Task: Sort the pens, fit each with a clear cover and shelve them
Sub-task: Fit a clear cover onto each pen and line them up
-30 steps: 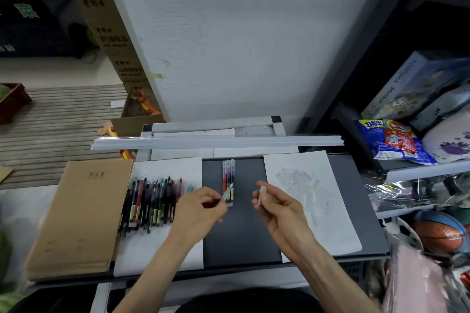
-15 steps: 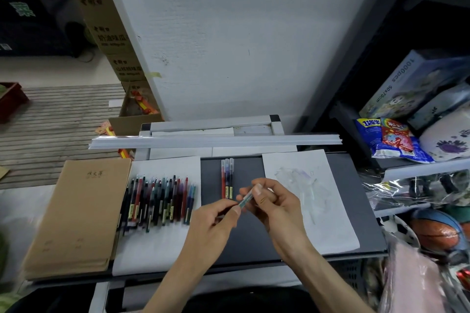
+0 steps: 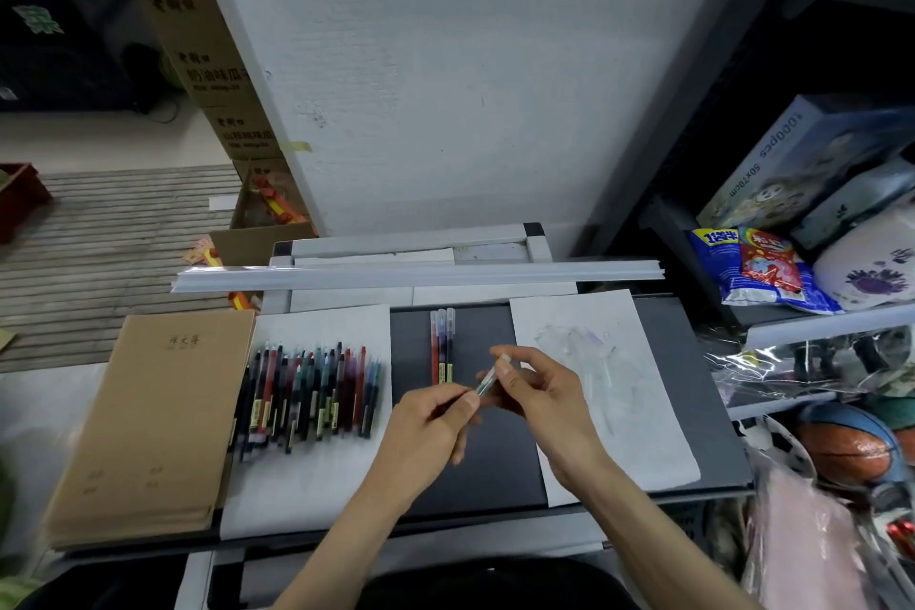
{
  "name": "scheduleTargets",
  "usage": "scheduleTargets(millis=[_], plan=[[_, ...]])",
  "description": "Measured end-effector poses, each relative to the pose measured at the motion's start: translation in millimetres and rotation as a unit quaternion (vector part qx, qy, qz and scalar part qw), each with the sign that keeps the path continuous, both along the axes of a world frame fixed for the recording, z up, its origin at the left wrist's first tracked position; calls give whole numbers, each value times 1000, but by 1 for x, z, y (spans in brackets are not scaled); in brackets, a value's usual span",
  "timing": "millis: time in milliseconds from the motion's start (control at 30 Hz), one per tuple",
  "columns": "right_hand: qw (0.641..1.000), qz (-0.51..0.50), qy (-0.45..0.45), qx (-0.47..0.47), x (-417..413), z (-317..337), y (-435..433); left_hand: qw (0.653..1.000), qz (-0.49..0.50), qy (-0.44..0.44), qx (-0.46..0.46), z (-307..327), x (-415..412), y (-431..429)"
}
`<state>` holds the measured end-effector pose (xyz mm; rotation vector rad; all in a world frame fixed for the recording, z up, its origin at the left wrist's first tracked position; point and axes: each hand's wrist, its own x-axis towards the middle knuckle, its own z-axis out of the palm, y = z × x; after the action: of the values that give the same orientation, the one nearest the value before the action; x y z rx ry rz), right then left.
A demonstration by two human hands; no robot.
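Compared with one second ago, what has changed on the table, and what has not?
The left hand, gripping the pen by its barrel, and the right hand, pinching the clear cover, were apart; they have met over the dark mat, the cover now on the pen's tip. The three covered pens, the row of loose pens and the pile of covers stayed where they were.

A: What lies where on the board (image 3: 495, 471)?
B: Stack of notebooks (image 3: 148, 421) at far left; just right of it the left sheet (image 3: 297, 495), the row of pens (image 3: 312, 396) on it; three pens (image 3: 442, 347) side by side at mid-back; right sheet (image 3: 643, 451) beyond, clear covers (image 3: 579, 347) on it.
A: The hands?
B: Left hand (image 3: 431, 421) and right hand (image 3: 539, 396) between the sheets, the held pen (image 3: 487, 379) between them, just before the three pens; long rail (image 3: 421, 275) behind everything; shelves (image 3: 817, 329) to the right.
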<state>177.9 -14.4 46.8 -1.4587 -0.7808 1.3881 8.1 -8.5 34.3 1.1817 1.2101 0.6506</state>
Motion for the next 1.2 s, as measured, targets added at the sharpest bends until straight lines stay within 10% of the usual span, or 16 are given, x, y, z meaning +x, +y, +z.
scheduleTargets(millis=[100, 200, 333, 900, 1200], plan=[[967, 42, -246, -45, 20, -28, -1, 986, 51, 153, 49, -20, -6, 18], [837, 116, -531, -60, 45, -52, -9, 964, 135, 224, 44, -38, -18, 39], [731, 176, -652, -97, 62, -65, -18, 952, 145, 269, 35, -53, -27, 69], [807, 121, -576, -43, 71, -96, -4, 925, 82, 364, 70, -62, -18, 88], [901, 20, -433, -8, 51, -85, -1, 818, -21, 567, 94, -61, -56, 60]])
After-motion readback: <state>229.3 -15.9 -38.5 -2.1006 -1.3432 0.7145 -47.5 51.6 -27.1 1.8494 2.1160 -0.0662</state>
